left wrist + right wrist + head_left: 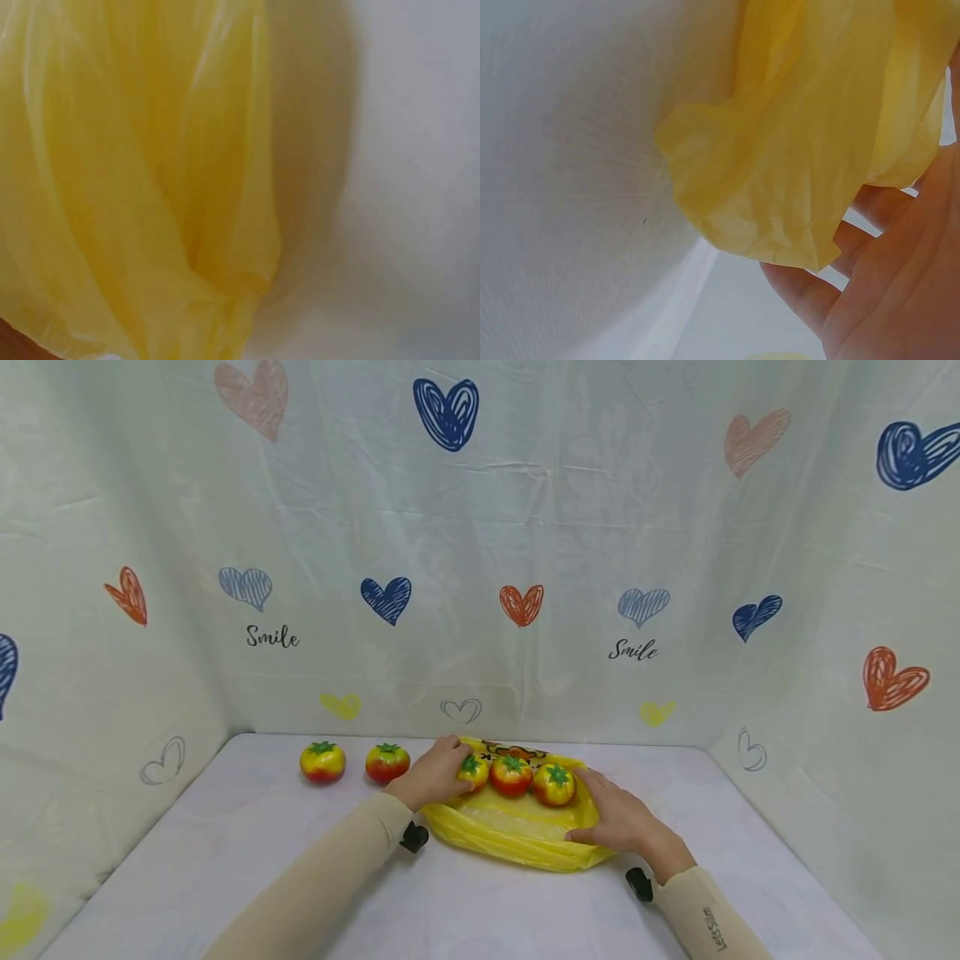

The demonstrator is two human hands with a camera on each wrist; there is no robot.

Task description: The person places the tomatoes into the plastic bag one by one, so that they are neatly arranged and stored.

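Observation:
A yellow plastic bag (517, 847) with dark print near its far edge lies spread on the table. Three red-and-yellow tomatoes with green leafy tops sit in a row on it: a left one (473, 771), a middle one (511, 776) and a right one (555, 785). My left hand (435, 771) has its thumb and fingers curled round the left tomato. On the bag's right side rests my right hand (618, 810), thumb spread from the fingers. In the right wrist view, the fingers (802, 292) go behind the bag (780, 172). Yellow plastic (135, 172) fills much of the left wrist view.
Two more tomatoes, one at the far left (322, 762) and another (387, 763) closer to my left hand, stand on the white table (262, 827). A white curtain (465, 527) with printed hearts encloses the back and sides.

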